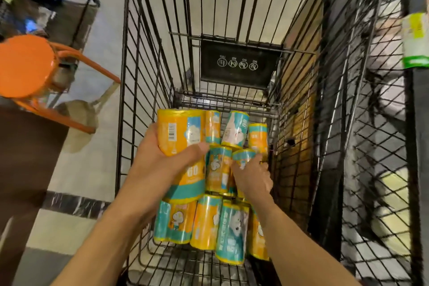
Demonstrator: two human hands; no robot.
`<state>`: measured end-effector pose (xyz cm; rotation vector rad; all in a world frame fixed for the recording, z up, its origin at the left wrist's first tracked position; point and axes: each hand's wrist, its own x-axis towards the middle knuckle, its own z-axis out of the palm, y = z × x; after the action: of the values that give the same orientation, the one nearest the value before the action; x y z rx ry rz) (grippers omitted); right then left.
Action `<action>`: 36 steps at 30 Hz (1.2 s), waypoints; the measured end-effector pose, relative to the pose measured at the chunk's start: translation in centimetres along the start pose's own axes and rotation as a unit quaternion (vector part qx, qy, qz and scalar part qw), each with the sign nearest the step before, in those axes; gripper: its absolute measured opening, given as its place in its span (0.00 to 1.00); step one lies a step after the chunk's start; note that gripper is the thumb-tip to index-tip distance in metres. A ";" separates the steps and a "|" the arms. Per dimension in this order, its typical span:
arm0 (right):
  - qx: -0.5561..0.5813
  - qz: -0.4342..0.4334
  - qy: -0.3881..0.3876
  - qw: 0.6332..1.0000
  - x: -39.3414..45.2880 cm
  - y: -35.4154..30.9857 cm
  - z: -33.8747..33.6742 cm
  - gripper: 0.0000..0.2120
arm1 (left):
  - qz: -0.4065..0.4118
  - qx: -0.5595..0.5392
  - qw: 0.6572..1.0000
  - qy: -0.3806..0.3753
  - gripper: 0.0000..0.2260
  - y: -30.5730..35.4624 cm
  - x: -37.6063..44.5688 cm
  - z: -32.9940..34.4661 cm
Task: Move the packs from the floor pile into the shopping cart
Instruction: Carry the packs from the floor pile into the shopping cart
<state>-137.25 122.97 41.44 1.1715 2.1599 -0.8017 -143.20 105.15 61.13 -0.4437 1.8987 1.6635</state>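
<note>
Left hand [160, 158], grip curled round one yellow pack [178, 130] above the shopping cart [130, 90]; right hand [251, 175], fingers loosely extended, touching stacked packs [218, 169]: best lowered into a gap, barcode side steadied.

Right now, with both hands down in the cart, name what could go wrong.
1. The left hand grips only the lower side of a large pack, so it may slip and drop onto the packs in the cart.
2. The right hand presses among loosely leaning packs; a nudge could topple them.
3. The wire cart wall sits close to both forearms and may snag them.
</note>
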 end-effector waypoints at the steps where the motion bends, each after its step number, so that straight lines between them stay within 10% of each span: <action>1: -0.016 0.004 0.003 1.000 0.3 -0.1 0.4 0.45 | -0.001 0.004 1.000 0.004 0.27 -0.3 0.4 0.0; 22: 0.017 0.016 0.118 0.993 0.5 -0.2 2.8 0.44 | 0.037 0.183 0.980 0.065 0.35 -4.7 11.5 0.7; 36: 0.163 -0.091 0.196 0.963 -0.7 1.1 -3.7 0.23 | 0.026 0.462 0.884 0.066 0.45 -7.3 23.4 4.7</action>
<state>-136.61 125.79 44.17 1.4044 2.5568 -1.1189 -156.28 111.28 40.76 -0.1006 2.5336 0.5909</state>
